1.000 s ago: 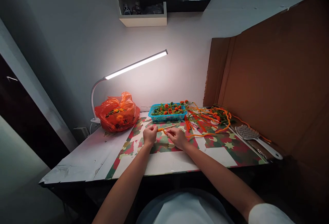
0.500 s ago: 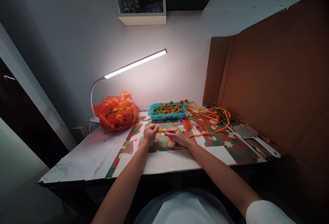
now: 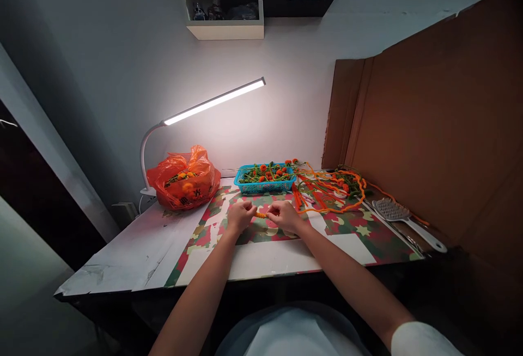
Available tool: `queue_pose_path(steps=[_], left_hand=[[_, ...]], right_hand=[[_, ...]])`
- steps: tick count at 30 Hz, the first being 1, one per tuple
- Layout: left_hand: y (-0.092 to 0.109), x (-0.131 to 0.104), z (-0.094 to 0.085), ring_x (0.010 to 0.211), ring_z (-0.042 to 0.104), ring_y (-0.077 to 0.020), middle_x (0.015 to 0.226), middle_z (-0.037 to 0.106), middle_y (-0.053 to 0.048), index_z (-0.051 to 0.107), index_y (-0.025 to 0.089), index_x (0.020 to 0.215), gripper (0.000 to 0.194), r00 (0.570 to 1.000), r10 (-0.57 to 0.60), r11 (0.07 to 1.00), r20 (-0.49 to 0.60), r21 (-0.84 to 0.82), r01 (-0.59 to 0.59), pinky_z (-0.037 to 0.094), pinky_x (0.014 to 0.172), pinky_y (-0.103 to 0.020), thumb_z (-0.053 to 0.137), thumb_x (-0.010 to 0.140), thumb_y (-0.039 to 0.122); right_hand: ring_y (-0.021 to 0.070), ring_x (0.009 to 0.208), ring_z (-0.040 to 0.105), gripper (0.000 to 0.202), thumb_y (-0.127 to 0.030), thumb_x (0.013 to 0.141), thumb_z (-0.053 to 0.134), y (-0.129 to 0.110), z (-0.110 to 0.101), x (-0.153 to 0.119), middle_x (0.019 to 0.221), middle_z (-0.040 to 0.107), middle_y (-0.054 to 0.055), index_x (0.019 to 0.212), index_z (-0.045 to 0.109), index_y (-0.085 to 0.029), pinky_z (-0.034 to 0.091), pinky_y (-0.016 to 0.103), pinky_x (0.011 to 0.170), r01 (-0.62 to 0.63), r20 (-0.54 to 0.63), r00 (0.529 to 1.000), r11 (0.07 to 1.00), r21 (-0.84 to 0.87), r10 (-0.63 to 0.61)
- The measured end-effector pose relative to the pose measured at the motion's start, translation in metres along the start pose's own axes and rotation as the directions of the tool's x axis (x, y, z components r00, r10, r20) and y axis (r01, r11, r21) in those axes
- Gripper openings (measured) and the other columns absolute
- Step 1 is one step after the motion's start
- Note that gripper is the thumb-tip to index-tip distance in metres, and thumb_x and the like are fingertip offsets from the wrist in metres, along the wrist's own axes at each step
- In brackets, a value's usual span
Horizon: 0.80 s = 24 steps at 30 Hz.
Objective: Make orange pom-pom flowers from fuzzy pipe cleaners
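Note:
Over the middle of the patterned table cover, my left hand (image 3: 241, 216) is closed on one end of a short yellow-orange piece (image 3: 260, 215), which looks like a fuzzy stem. The fingers of my right hand (image 3: 283, 216) pinch its other end. Between the two hands a short stretch of the piece shows; the rest is hidden by the fingers. Just behind them stands a blue basket (image 3: 267, 187) filled with orange flowers and green stems. Orange fuzzy stems (image 3: 351, 206) lie loosely to the right of my right hand.
An orange plastic bag (image 3: 204, 184) with yellow flowers sits at the left, beside a lit lamp (image 3: 216, 101). A brush (image 3: 420, 230) lies at the right edge near a tall cardboard sheet (image 3: 433, 116). Shelves (image 3: 229, 30) hang on the wall above.
My right hand has turned more knuckles-up, and the straight light-coloured length that showed at its fingers is out of sight. The piece between the hands sits slightly lower.

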<state>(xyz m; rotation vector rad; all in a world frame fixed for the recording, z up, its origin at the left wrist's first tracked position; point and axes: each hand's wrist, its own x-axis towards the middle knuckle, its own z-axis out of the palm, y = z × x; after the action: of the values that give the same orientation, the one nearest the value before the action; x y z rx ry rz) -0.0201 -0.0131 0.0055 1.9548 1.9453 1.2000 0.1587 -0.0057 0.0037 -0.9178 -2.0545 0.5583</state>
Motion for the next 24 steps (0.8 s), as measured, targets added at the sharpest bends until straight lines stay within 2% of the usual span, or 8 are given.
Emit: queue_pose_path(steps=[2,4,8,13,16,21,24], left_hand=[[0.007,-0.002,-0.001,0.051,0.037,-0.0119,0.047,0.041,0.003,0.038,0.019,0.046,0.028,0.995,-0.068,0.995,-0.077,0.071,0.074,0.021,0.05,-0.025,0.048,0.068,0.032],[0.012,-0.004,-0.001,0.051,0.038,-0.0126,0.048,0.043,0.002,0.04,0.02,0.047,0.027,0.98,-0.131,0.984,-0.148,0.099,0.146,0.02,0.05,-0.026,0.047,0.069,0.032],[0.016,-0.007,0.001,0.052,0.04,-0.0134,0.049,0.045,0.002,0.042,0.02,0.048,0.026,0.951,-0.215,0.971,-0.22,0.055,0.232,0.021,0.051,-0.025,0.047,0.071,0.032],[0.013,-0.007,0.002,0.048,0.037,-0.0132,0.046,0.041,0.002,0.037,0.021,0.046,0.03,0.926,-0.282,0.958,-0.251,-0.024,0.286,0.022,0.05,-0.026,0.047,0.071,0.033],[0.013,-0.007,0.004,0.048,0.037,-0.0133,0.045,0.041,0.002,0.035,0.021,0.046,0.031,0.924,-0.292,0.956,-0.246,-0.042,0.291,0.022,0.049,-0.026,0.048,0.071,0.034],[0.015,-0.008,0.005,0.049,0.039,-0.0131,0.046,0.042,0.003,0.038,0.021,0.046,0.028,0.935,-0.27,0.963,-0.23,-0.063,0.263,0.023,0.05,-0.025,0.047,0.07,0.03],[0.015,-0.007,0.007,0.048,0.038,-0.0126,0.045,0.041,0.003,0.037,0.02,0.045,0.028,0.934,-0.274,0.961,-0.231,-0.097,0.258,0.023,0.049,-0.025,0.047,0.069,0.03]], right_hand=[[0.0112,0.06,0.051,0.01,-0.015,0.075,0.057,-0.004,0.004,-0.001,0.065,0.062,0.001,0.066,0.062,-0.016,0.03,0.026,0.062,0.084,-0.082,0.991,0.975,-0.206,-0.102],[0.0119,0.064,0.052,0.013,-0.014,0.078,0.055,-0.007,0.008,-0.001,0.068,0.063,0.002,0.066,0.061,-0.015,0.028,0.027,0.067,0.137,-0.11,0.975,0.917,-0.374,-0.191],[0.0139,0.069,0.055,0.016,-0.018,0.084,0.053,-0.009,0.019,-0.002,0.073,0.065,0.003,0.073,0.064,-0.015,0.027,0.028,0.067,0.142,-0.143,0.957,0.838,-0.527,-0.252],[0.0144,0.068,0.055,0.019,-0.024,0.09,0.05,-0.005,0.029,-0.003,0.076,0.065,0.004,0.086,0.068,-0.017,0.028,0.027,0.064,0.136,-0.186,0.94,0.812,-0.568,-0.287],[0.0135,0.067,0.056,0.02,-0.024,0.089,0.051,-0.002,0.031,-0.002,0.074,0.065,0.003,0.081,0.068,-0.017,0.029,0.026,0.062,0.135,-0.195,0.939,0.828,-0.545,-0.282],[0.0105,0.061,0.055,0.019,-0.025,0.086,0.055,0.001,0.03,-0.002,0.069,0.064,0.001,0.073,0.066,-0.017,0.028,0.023,0.056,0.061,-0.284,0.938,0.899,-0.433,-0.2],[0.0104,0.062,0.055,0.019,-0.023,0.087,0.053,0.001,0.03,-0.002,0.07,0.063,0.001,0.073,0.064,-0.017,0.028,0.023,0.056,0.09,-0.291,0.927,0.893,-0.44,-0.237]])
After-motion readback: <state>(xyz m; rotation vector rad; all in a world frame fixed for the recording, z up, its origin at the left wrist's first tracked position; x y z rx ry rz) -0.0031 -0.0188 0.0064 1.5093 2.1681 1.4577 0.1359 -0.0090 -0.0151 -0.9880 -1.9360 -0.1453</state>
